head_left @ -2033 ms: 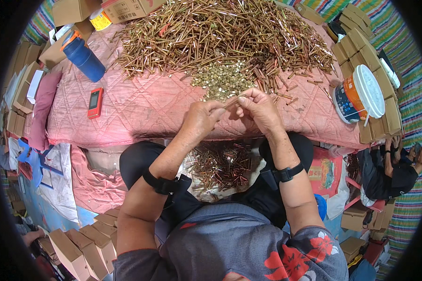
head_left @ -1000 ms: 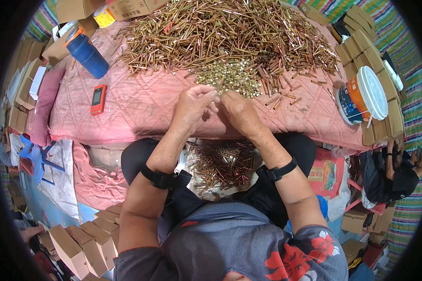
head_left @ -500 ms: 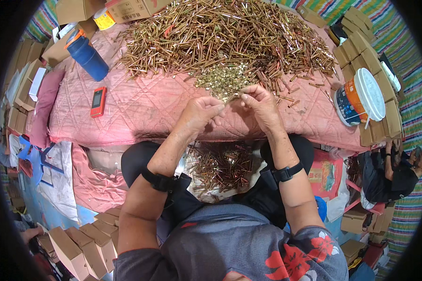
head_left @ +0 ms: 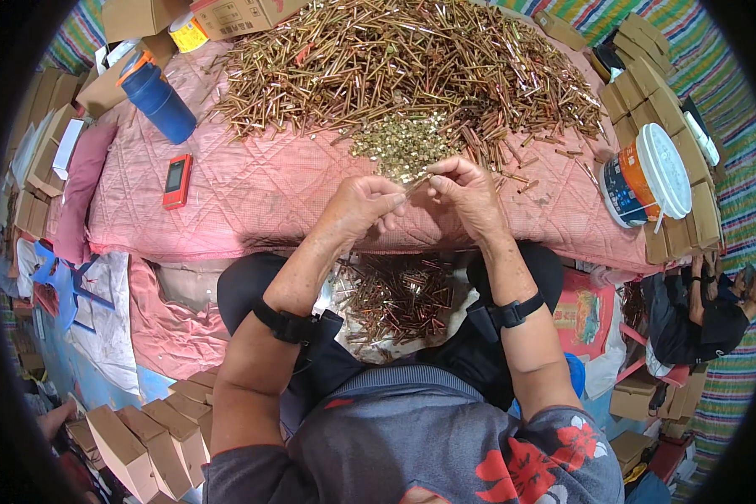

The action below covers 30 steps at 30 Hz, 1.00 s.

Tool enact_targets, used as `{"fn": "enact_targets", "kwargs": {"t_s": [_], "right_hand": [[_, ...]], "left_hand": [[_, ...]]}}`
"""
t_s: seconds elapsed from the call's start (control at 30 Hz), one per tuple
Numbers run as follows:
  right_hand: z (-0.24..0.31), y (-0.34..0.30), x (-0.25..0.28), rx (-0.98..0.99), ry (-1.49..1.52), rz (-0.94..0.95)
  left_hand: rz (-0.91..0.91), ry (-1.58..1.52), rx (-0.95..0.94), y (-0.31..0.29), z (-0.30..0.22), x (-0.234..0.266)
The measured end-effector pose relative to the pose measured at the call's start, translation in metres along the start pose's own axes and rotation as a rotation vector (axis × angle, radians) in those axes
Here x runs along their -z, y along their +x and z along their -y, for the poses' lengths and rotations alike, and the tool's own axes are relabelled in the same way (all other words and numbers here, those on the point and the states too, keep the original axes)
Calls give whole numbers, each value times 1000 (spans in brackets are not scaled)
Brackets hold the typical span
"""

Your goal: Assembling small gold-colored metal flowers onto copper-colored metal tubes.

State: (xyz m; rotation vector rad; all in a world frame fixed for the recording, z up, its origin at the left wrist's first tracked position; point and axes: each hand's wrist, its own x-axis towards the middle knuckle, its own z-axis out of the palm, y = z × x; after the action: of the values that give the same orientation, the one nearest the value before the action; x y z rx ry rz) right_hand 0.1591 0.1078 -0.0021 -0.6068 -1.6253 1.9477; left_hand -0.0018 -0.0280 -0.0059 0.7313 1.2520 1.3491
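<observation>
My left hand (head_left: 359,208) is closed in a pinch above the near edge of the pink quilted cover (head_left: 269,193). From its fingertips a thin, gold-brown tube-like piece (head_left: 412,187) slants up toward my right hand (head_left: 472,195). My right thumb and forefinger are pinched together at its far end; what lies between them is too small to make out. Just beyond my fingers lies a heap of small, shiny gold-and-silver bits (head_left: 403,143). Behind it spreads a big pile of thin gold-brown tubes (head_left: 395,63).
A blue bottle (head_left: 161,105) and a red handheld device (head_left: 177,181) are at the left. A white-lidded bucket (head_left: 645,176) stands at the right beside stacked cardboard boxes (head_left: 693,197). More tubes (head_left: 399,298) lie between my knees. Another person (head_left: 704,315) sits far right.
My hands stay nearly in place. The right fingertips have shifted slightly, and the thin piece between my hands now shows more plainly.
</observation>
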Motion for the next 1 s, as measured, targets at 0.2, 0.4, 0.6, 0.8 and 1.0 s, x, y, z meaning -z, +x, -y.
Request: {"fn": "enact_targets", "kwargs": {"t_s": [0.2,0.4,0.6,0.8,1.0], "right_hand": [[3,0,6,28,-33,61],[1,0,10,70,-22,153],[5,-1,6,9,69,142],[4,0,1,4,76,109],[-1,1,7,42,47,105]], "left_hand": [[23,19,-8,-3,-2,-1],[54,48,-32,-3,1,0],[65,-19,-36,-4,3,-2],[66,45,-68,-2,4,0],[75,48,-112,-2,4,-5]]}}
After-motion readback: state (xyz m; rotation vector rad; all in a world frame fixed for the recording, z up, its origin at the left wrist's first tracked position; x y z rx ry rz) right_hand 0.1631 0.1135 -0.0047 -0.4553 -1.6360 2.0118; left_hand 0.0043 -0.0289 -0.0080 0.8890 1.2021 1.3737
